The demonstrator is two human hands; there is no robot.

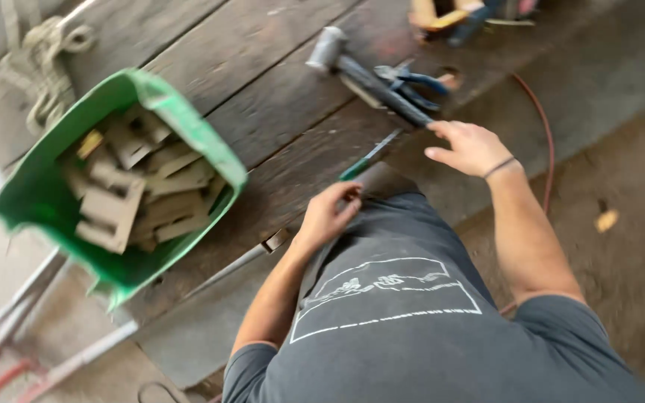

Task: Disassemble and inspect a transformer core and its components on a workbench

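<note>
Nearest the camera is the person's grey shirt [404, 313]. At its 11 o'clock, the left hand [328, 217] rests on the edge of the dark plank bench [263, 127]. Its fingers [349, 200] are curled in close to the near end of a thin green-handled tool [367, 158]. Motion blur hides whether they actually grip it or only touch it, so I cannot tell.

At 2 o'clock from that hand, the right hand [472, 147] is stretched out with its fingers spread and loose, and it holds nothing. Its fingertips sit just at the butt of the black handle of a hammer [382, 89]. The hammer lies flat on the bench, its grey head toward 10 o'clock. A pair of blue-handled pliers [412, 78] lies just beside the handle.

Judging from this, the step in hand is a reach for the hammer. Taking it would call for the right fingers to wrap the handle end without catching the pliers.

Farther off at 9 o'clock, 1 green bin [39, 194] of wooden blocks [136, 194] hangs tilted over the bench edge. A coil of rope [39, 67] lies beyond it at 11 o'clock. A red cable [545, 134] runs down the floor at 3 o'clock.
</note>
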